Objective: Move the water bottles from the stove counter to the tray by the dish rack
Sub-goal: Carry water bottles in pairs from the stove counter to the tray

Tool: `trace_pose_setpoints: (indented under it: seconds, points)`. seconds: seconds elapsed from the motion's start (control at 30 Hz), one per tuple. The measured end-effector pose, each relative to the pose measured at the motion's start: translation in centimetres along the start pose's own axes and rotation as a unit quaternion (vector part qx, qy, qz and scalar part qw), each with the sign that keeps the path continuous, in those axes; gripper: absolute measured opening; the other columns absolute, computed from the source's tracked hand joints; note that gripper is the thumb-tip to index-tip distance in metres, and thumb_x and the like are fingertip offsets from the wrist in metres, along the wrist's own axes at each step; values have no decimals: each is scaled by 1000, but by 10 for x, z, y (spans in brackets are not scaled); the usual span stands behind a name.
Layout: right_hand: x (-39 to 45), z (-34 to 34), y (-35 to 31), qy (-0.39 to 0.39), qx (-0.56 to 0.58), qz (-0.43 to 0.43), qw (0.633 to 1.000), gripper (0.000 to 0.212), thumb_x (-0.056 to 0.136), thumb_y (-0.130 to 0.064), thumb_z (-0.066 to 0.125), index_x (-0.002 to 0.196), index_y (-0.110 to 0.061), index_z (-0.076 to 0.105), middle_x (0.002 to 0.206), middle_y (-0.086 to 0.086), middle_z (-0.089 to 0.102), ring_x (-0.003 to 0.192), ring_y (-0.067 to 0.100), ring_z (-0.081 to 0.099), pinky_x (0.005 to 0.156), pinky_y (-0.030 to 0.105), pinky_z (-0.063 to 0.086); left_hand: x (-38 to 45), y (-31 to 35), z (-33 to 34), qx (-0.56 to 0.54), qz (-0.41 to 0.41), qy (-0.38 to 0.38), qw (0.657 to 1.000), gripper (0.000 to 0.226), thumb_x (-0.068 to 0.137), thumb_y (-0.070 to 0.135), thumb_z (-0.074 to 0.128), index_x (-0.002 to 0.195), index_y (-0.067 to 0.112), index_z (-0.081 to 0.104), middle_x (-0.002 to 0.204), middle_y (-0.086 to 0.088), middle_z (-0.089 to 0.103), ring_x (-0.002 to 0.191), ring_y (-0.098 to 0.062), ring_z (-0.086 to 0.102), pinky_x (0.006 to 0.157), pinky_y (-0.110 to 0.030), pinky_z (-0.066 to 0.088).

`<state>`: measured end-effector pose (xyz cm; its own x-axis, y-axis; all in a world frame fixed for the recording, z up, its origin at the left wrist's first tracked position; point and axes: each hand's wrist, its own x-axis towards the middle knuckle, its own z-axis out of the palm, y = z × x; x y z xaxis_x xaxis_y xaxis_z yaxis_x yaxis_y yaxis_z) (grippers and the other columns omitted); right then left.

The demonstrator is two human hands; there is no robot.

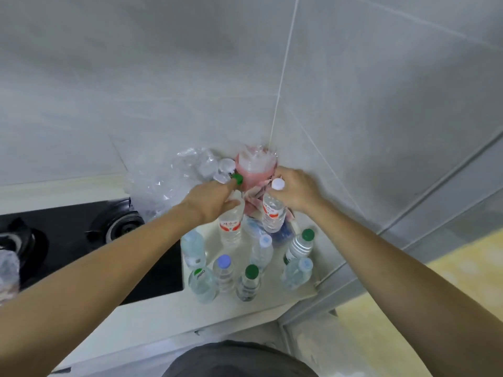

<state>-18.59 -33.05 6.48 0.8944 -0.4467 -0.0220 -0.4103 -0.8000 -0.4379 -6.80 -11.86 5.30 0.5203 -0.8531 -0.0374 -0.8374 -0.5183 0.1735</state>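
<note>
Several clear water bottles stand on the white stove counter (275, 293) in the corner. My left hand (211, 200) grips a red-labelled bottle (231, 227) by its neck, with a green cap (238, 179) showing at my fingertips. My right hand (296, 191) holds a second red-labelled bottle with a white cap (273, 213) near its top. In front stand a green-capped bottle (248, 281), a blue-capped bottle (223, 272), another green-capped bottle (299, 244) and more. No tray or dish rack shows.
A black gas stove (81, 240) with burners lies left of the bottles. Crumpled clear plastic (168, 178) and a pink roll of bags (255, 167) sit against the tiled wall. A grey frame (408, 240) and yellowish floor are on the right.
</note>
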Motion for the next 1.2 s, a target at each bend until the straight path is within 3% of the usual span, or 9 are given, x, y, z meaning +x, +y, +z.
trace_pose_setpoints:
  seconds: [0.1,0.23,0.33,0.53,0.87,1.2]
  points:
    - [3,-23,-33,33,16,-27,999,23,80,-40,77,88,-31,58,93,0,71,86,28,66,70,36,53,-1,-11,-45,-26,-7,39,999,39,101,50,52,118,15,47,87,-7,57,84,-35,59,69,-40,46]
    - [0,-47,-81,82,46,-56,994,25,76,-50,71,88,-31,59,93,-1,71,87,27,66,74,40,55,-9,-24,-103,-11,-1,103,995,39,100,53,51,113,16,46,82,-7,53,75,-34,54,63,-38,40]
    - [-7,-57,-114,105,68,-79,989,21,73,-47,69,83,-32,58,87,-7,69,84,23,66,76,44,57,-26,-35,-137,22,5,136,990,39,101,53,50,113,16,46,84,-10,57,76,-35,55,63,-38,41]
    - [-25,-67,-178,136,102,-132,977,15,73,-40,69,81,-32,58,82,-11,68,82,17,65,77,41,56,-80,-59,-178,43,-19,175,983,39,101,54,48,111,17,46,88,-12,60,79,-37,56,64,-39,41]
    - [-70,-24,-275,37,107,-274,955,15,81,-33,74,86,-26,62,82,-9,68,80,17,65,74,43,56,-235,-79,-174,86,-161,178,967,38,102,55,44,110,17,43,84,-8,59,74,-34,55,61,-40,43]
    - [-204,69,-384,-69,139,-401,903,23,79,-39,74,77,-26,55,72,-8,63,73,21,61,64,37,49,-452,-53,-133,77,-338,180,921,34,101,52,48,109,19,45,92,-3,64,79,-28,59,62,-39,44]
